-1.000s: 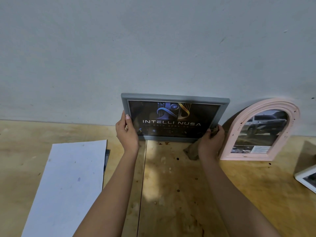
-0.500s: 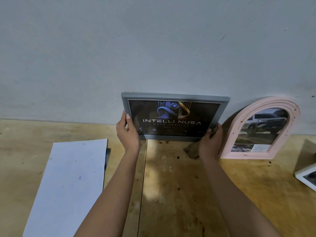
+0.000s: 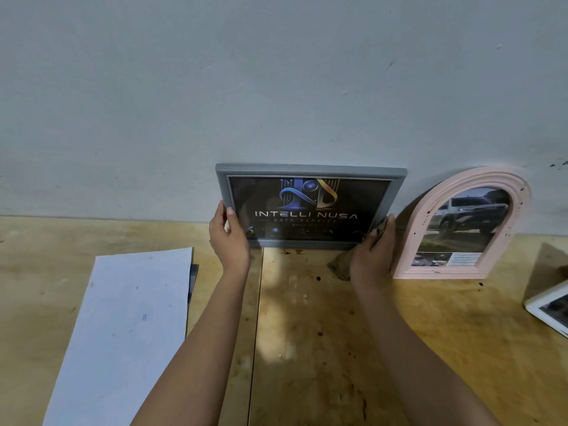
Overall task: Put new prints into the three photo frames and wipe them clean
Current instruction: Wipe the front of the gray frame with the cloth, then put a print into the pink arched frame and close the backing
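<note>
A grey rectangular photo frame (image 3: pixel 310 171) with a dark logo print leans upright against the wall on the wooden table. My left hand (image 3: pixel 229 241) grips its lower left edge. My right hand (image 3: pixel 373 253) holds its lower right corner with a brown cloth (image 3: pixel 339 265) bunched under the palm. To the right a pink arched frame (image 3: pixel 408 241) with a car print leans on the wall. A white frame (image 3: pixel 544 305) lies flat at the far right edge, partly cut off.
A white sheet of paper (image 3: pixel 123 327) lies on the table's left side, with a dark print's edge (image 3: pixel 193 278) showing under it. The wooden table (image 3: pixel 307 348) has a seam down its middle. The plain wall (image 3: pixel 276 87) stands right behind the frames.
Both hands stay on the grey frame; it has barely shifted against the wall. Nothing else has moved.
</note>
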